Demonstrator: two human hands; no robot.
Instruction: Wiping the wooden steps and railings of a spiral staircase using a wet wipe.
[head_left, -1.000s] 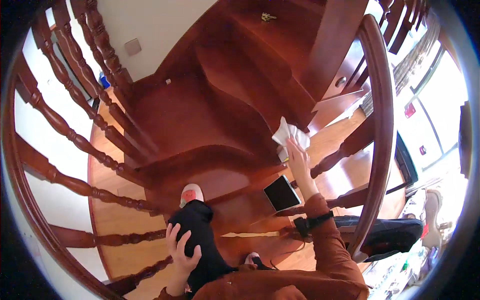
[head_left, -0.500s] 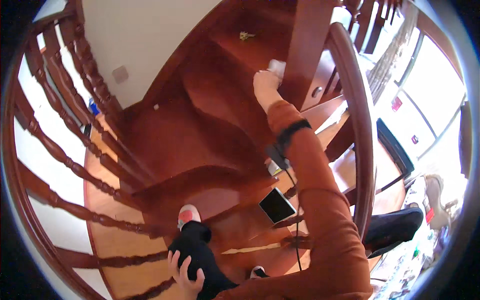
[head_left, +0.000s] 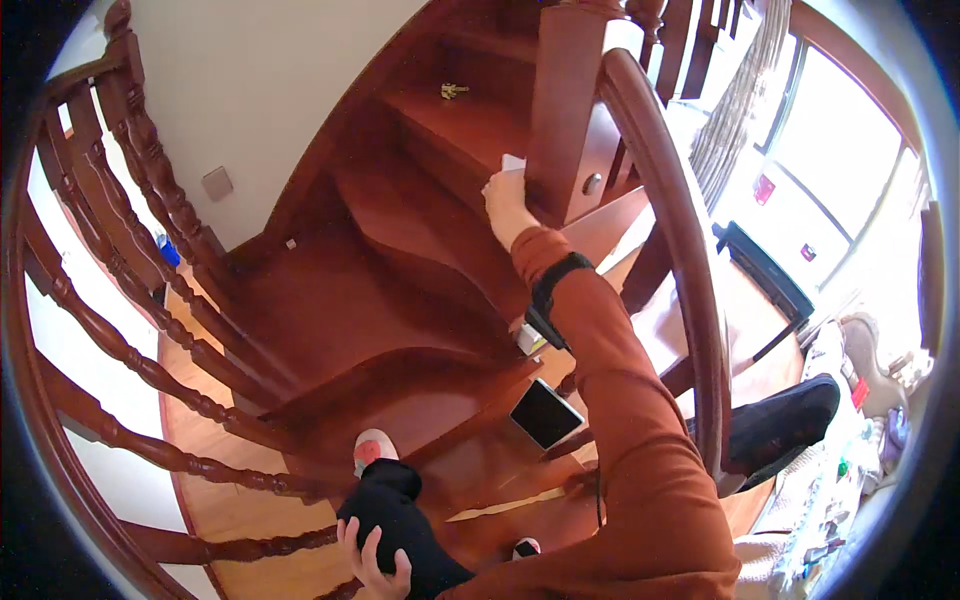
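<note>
My right hand point(head_left: 508, 203) is closed around a small white wad point(head_left: 513, 162) that looks like a folded cloth or tissue; most of it is hidden by my fingers. It is up against the side of a thick brown wooden post point(head_left: 567, 125), beside the stair treads. A black band point(head_left: 550, 290) circles my right wrist over the orange-brown sleeve. Low in the view, my left hand point(head_left: 372, 562) lies with fingers spread on my black-trousered knee point(head_left: 405, 520), holding nothing.
Curving brown wooden stairs point(head_left: 330, 300) climb away, with a turned-baluster railing point(head_left: 140, 320) at left and a curved handrail point(head_left: 690, 250) at right. A gold-coloured small object point(head_left: 454, 91) lies on an upper tread. A dark-screened tablet-like device point(head_left: 546, 414) and a small white box point(head_left: 529, 338) sit near my right arm.
My right hand, with the white wad, has shifted slightly left and lower in the picture along the post. The whole view has also shifted a little. My left hand stays on the knee.
</note>
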